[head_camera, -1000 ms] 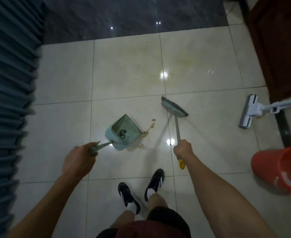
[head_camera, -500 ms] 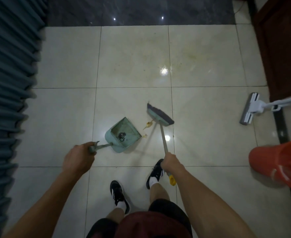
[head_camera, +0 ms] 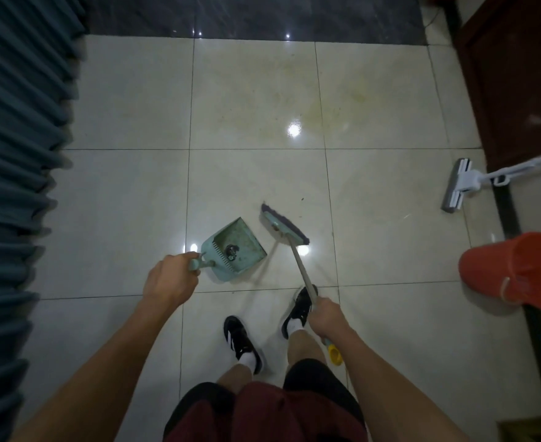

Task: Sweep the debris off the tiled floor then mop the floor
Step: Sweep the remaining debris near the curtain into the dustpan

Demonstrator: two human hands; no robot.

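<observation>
My left hand [head_camera: 170, 280] grips the handle of a pale green dustpan [head_camera: 235, 248] that rests on the cream tiled floor [head_camera: 250, 97], mouth facing right. A small dark piece of debris [head_camera: 230, 250] lies inside the pan. My right hand [head_camera: 326, 317] grips the pale shaft of a small broom [head_camera: 283, 224], whose dark bristle head sits on the floor just right of the pan's mouth. A yellow cap [head_camera: 334, 355] ends the broom handle below my hand. A faint yellowish stain [head_camera: 313, 100] marks the tiles farther ahead.
A white flat mop [head_camera: 459, 183] lies at the right, its handle running off frame. An orange bucket [head_camera: 518, 271] stands at the right edge beside a dark wooden door [head_camera: 518, 74]. Teal curtains [head_camera: 13, 173] line the left. My black shoes [head_camera: 297, 311] stand below the pan.
The broom head swept left up to the pan's mouth, and the yellowish scraps beside the pan are no longer visible. Both hands drew closer to my body.
</observation>
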